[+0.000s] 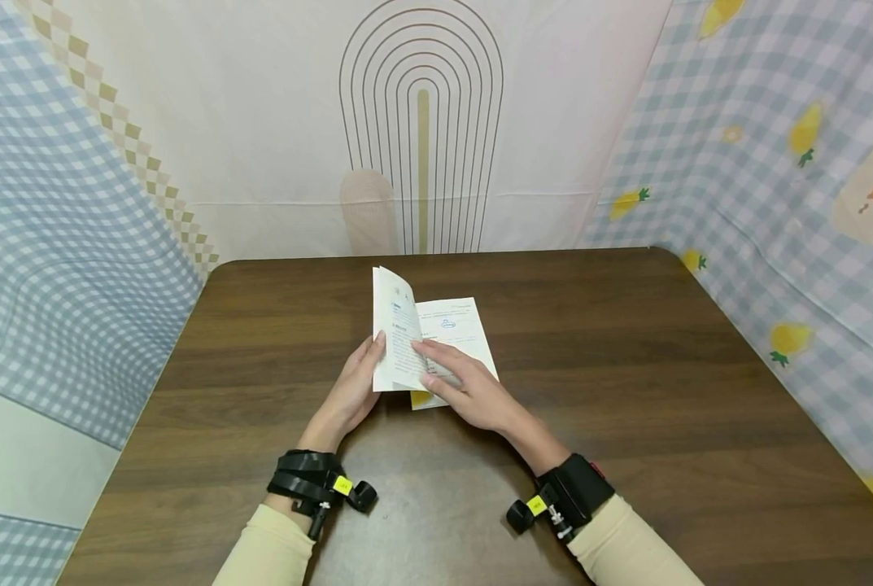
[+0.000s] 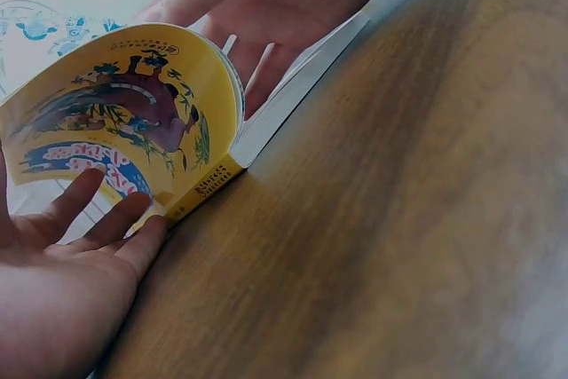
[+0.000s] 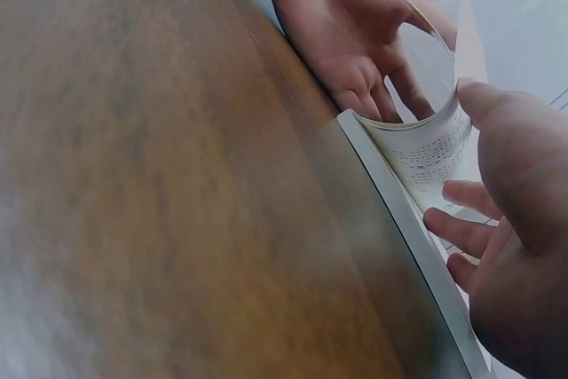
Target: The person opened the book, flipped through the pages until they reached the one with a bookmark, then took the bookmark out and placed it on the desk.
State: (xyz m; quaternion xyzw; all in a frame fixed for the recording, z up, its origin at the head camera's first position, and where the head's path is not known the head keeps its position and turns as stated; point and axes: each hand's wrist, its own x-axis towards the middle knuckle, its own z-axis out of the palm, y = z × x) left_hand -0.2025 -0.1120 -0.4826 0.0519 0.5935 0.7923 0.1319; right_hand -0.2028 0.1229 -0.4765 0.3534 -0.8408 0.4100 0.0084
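A book [image 1: 443, 325] with a yellow cover [image 2: 133, 122] lies open on the table, its left part raised and curved. My left hand [image 1: 354, 387] holds that raised part, the thumb at the page edge and the fingers against the cover from behind. In the left wrist view, a dark animal and leaves are printed on the cover. My right hand [image 1: 476, 395] rests on the open pages near the fold, fingers extended. The right wrist view shows its thumb touching the curved printed page [image 3: 430, 153]. Part of the right page is hidden under this hand.
The brown wooden table [image 1: 663, 391] extends around the book on every side. A white cloth [image 1: 260, 122] with arched lines hangs behind it. Blue checked cloths hang at the left [image 1: 63, 203] and right [image 1: 758, 203].
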